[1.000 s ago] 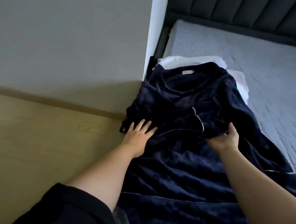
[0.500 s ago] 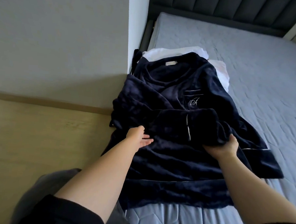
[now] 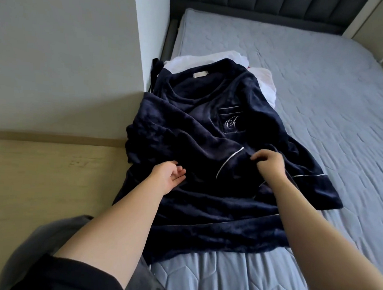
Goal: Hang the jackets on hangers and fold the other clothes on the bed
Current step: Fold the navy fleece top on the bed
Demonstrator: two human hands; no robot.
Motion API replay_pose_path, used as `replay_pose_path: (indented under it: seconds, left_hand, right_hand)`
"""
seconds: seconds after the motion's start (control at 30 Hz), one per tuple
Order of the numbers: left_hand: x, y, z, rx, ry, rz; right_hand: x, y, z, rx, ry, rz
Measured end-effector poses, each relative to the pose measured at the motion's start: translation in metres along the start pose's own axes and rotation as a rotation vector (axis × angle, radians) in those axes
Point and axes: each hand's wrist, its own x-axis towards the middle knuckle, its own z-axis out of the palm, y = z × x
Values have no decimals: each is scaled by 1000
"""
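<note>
I see a navy top (image 3: 208,146) lying front-up along the left edge of the bed (image 3: 324,109), collar toward the headboard (image 3: 263,5) and hem nearest me. Its collar end rests on a pile of white clothes (image 3: 191,63). The chest pocket (image 3: 230,122) carries a pale embroidered monogram, and a pale label (image 3: 200,74) shows inside the neck. 1 sleeve (image 3: 208,155) is folded across the front, its white-piped cuff ending near the middle; the other sleeve lies spread flat on the mattress to the right.

My left hand (image 3: 168,177) rests against the fabric at the top's left side, fingers loose and slightly bent, gripping nothing that I can make out. My right hand (image 3: 268,165) has its fingers curled, pinching the dark cloth just beside the folded cuff.

Wooden floor (image 3: 36,179) runs beside the bed on the left.
</note>
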Motion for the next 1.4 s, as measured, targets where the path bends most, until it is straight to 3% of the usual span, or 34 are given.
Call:
replay_pose_path:
  seconds: [0.07,0.13,0.23,0.33,0.5,0.57,0.63,0.7,0.83,1.0,1.1,1.2,1.27,1.33,1.4]
  left_hand:
    - [3,-2,2,90,61,22]
    - [5,-6,4,112,43,23]
    - [7,-9,9,61,-64,-8]
    - [9,-11,14,-29,-152,-51]
    - [10,-10,20,-34,-185,-39]
    - [12,-7,24,-14,-77,-21]
    - [13,-9,24,81,30,-8]
    - [10,-14,22,176,53,-7]
    - [2,-18,20,196,-97,-41]
    - [0,-23,26,203,-212,-57]
    - [-4,-30,37,321,-180,65]
    - [-11,-38,49,694,-200,457]
    - [-20,-47,57,800,-285,564]
    - [-23,-53,61,790,-293,535]
    - [-23,-58,59,815,-244,533]
  right_hand:
    - [3,4,-4,-16,170,84]
    - [5,12,-4,48,135,171]
    - [0,15,3,173,-13,302]
    - [-4,19,8,95,-125,295]
    - [-4,16,-5,422,-475,336]
    - [-1,18,-12,456,-355,318]
    - [3,26,-18,375,53,323]
    - [5,38,-18,313,218,360]
    - [-5,43,-12,491,46,633]
    - [-14,44,-4,589,-91,363]
    - [-22,50,-5,757,-146,342]
    - [-31,52,-12,1001,-340,370]
    - [-35,51,-15,1019,-448,345]
    - [-38,49,-12,918,-443,363]
    - [-38,49,-9,508,-258,339]
